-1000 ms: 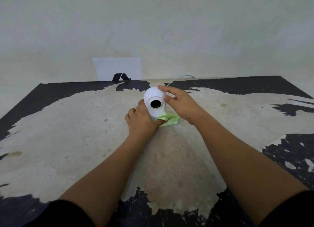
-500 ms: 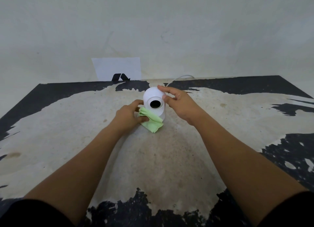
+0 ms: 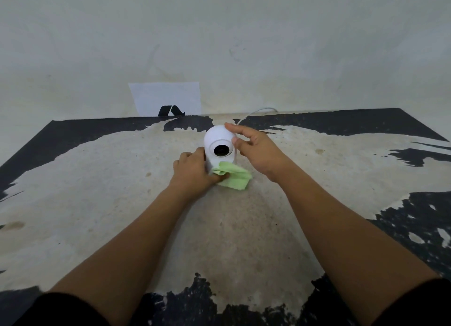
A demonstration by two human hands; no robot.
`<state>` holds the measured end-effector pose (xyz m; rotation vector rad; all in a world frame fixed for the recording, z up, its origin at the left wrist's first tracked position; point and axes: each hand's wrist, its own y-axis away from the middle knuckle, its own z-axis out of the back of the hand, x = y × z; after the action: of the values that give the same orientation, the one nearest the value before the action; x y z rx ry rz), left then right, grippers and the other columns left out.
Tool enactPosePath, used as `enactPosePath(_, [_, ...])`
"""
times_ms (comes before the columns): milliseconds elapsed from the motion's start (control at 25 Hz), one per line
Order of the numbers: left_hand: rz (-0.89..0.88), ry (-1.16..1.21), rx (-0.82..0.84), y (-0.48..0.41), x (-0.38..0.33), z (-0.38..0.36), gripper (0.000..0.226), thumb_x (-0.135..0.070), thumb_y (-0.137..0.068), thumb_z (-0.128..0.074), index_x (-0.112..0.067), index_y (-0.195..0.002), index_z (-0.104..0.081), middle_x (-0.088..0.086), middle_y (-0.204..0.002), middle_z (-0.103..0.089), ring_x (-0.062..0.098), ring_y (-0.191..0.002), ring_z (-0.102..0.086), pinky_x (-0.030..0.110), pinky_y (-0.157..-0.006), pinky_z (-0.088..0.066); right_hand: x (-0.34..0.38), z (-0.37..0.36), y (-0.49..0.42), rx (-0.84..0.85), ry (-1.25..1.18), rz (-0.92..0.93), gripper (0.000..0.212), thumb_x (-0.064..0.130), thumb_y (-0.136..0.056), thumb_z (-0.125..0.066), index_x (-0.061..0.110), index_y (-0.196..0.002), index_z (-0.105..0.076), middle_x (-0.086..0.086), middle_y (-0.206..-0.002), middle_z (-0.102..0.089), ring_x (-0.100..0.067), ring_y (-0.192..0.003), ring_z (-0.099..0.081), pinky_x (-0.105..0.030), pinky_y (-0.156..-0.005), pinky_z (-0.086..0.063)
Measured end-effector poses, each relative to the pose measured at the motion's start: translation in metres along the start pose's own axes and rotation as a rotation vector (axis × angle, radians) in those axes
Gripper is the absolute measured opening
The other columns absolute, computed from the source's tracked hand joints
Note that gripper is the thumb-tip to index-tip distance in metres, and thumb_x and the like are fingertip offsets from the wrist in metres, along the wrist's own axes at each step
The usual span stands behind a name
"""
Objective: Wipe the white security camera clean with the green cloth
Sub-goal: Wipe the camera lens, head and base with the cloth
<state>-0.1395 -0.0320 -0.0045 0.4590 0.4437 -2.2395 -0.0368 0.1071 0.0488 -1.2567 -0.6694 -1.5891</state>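
Note:
The white security camera (image 3: 219,142) stands upright in the middle of the table, its round black lens facing me. My right hand (image 3: 256,150) grips its rounded head from the right, fingertips on top. My left hand (image 3: 192,172) presses the green cloth (image 3: 233,176) against the camera's lower front and base. Part of the cloth spreads out on the table to the right of that hand. The camera's base is hidden behind the cloth and my left hand.
The table (image 3: 97,203) has a worn top, pale with black patches at its edges. A white cable (image 3: 258,111) runs from behind the camera to the far edge. A white sheet with a black mark (image 3: 168,98) leans on the wall behind.
My left hand has swept the green cloth from the camera's left side round to its lower front, and the cloth now trails to the right. My right hand keeps its hold on the head.

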Motion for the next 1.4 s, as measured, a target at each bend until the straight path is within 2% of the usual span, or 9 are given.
enactPosePath(160, [0.216, 0.188, -0.062, 0.006, -0.025, -0.010, 0.072, -0.063, -0.071, -0.061, -0.014, -0.122, -0.045, 0.008, -0.118, -0.060, 0.035, -0.113, -0.049, 0.044, -0.091, -0.036, -0.001, 0.002, 0.000, 0.015, 0.015, 0.005, 0.038, 0.018, -0.096, -0.048, 0.034, -0.131, -0.054, 0.017, -0.137, -0.046, -0.004, -0.115, -0.054, -0.018, -0.099, -0.041])
enactPosePath(280, [0.186, 0.245, -0.035, 0.008, -0.019, 0.000, 0.059, -0.059, -0.076, -0.049, -0.017, -0.118, -0.050, 0.007, -0.115, -0.065, 0.032, -0.107, -0.056, 0.042, -0.088, -0.043, 0.001, 0.004, 0.002, 0.039, 0.029, 0.015, 0.038, 0.019, -0.098, -0.045, 0.032, -0.133, -0.052, 0.018, -0.136, -0.045, 0.002, -0.117, -0.045, 0.000, -0.083, -0.037])
enactPosePath(440, [0.040, 0.432, -0.077, 0.011, -0.020, 0.020, 0.057, -0.043, -0.078, -0.061, -0.018, -0.128, -0.049, 0.001, -0.115, -0.062, 0.019, -0.099, -0.057, 0.031, -0.081, -0.043, 0.001, 0.006, 0.003, 0.071, 0.013, -0.017, 0.047, 0.012, -0.095, -0.044, 0.035, -0.136, -0.047, 0.018, -0.140, -0.040, 0.002, -0.115, -0.048, -0.003, -0.074, -0.042])
enactPosePath(600, [0.070, 0.546, -0.058, 0.005, -0.026, 0.032, 0.055, -0.033, -0.082, -0.066, -0.022, -0.131, -0.045, -0.004, -0.113, -0.055, 0.016, -0.099, -0.053, 0.028, -0.079, -0.039, -0.002, 0.009, 0.010, 0.271, 0.223, -0.041, 0.089, 0.010, -0.080, -0.058, 0.048, -0.145, -0.011, 0.016, -0.159, -0.008, -0.013, -0.135, -0.037, -0.021, -0.089, -0.042])
enactPosePath(720, [0.113, 0.615, -0.033, 0.005, -0.030, 0.032, 0.054, -0.035, -0.082, -0.065, -0.025, -0.130, -0.043, 0.001, -0.117, -0.056, 0.019, -0.105, -0.056, 0.033, -0.082, -0.047, -0.004, 0.002, 0.013, 0.303, 0.424, 0.026, 0.111, 0.021, -0.074, -0.074, 0.039, -0.148, 0.007, 0.013, -0.160, 0.008, -0.007, -0.142, -0.013, -0.025, -0.107, -0.028])
enactPosePath(840, [0.137, 0.709, 0.022, 0.006, -0.029, 0.036, 0.053, -0.034, -0.079, -0.069, -0.029, -0.127, -0.045, 0.002, -0.117, -0.057, 0.023, -0.107, -0.059, 0.039, -0.082, -0.053, -0.009, -0.006, 0.008, 0.092, 0.380, 0.103, 0.091, 0.021, -0.079, -0.072, 0.033, -0.148, -0.015, 0.001, -0.158, -0.016, -0.016, -0.140, -0.025, -0.033, -0.112, -0.029])
enactPosePath(1000, [0.190, 0.946, 0.276, 0.008, -0.013, 0.052, 0.052, -0.031, -0.073, -0.077, -0.043, -0.118, -0.053, -0.001, -0.123, -0.061, 0.021, -0.111, -0.060, 0.041, -0.091, -0.049, -0.009, -0.008, 0.003, -0.034, 0.298, 0.106, 0.057, 0.021, -0.088, -0.061, 0.032, -0.140, -0.038, 0.000, -0.147, -0.038, -0.015, -0.127, -0.041, -0.024, -0.099, -0.030])
enactPosePath(1160, [0.278, 1.002, 0.291, 0.006, -0.012, 0.058, 0.041, -0.060, -0.088, -0.043, -0.038, -0.116, -0.061, -0.004, -0.117, -0.065, 0.022, -0.104, -0.063, 0.043, -0.091, -0.052, -0.005, -0.008, -0.002, -0.091, 0.220, 0.106, 0.040, 0.025, -0.089, -0.061, 0.026, -0.128, -0.052, -0.001, -0.134, -0.051, -0.017, -0.121, -0.048, -0.027, -0.098, -0.037])
enactPosePath(1400, [0.401, 0.952, 0.167, -0.006, -0.022, 0.056, 0.024, -0.038, -0.092, -0.047, -0.027, -0.101, -0.067, 0.006, -0.106, -0.070, 0.025, -0.088, -0.065, 0.044, -0.086, -0.056, 0.000, -0.025, -0.007, -0.183, 0.251, 0.085, 0.063, 0.034, -0.073, -0.077, 0.020, -0.125, -0.045, -0.002, -0.126, -0.042, -0.011, -0.105, -0.044, -0.026, -0.087, -0.038])
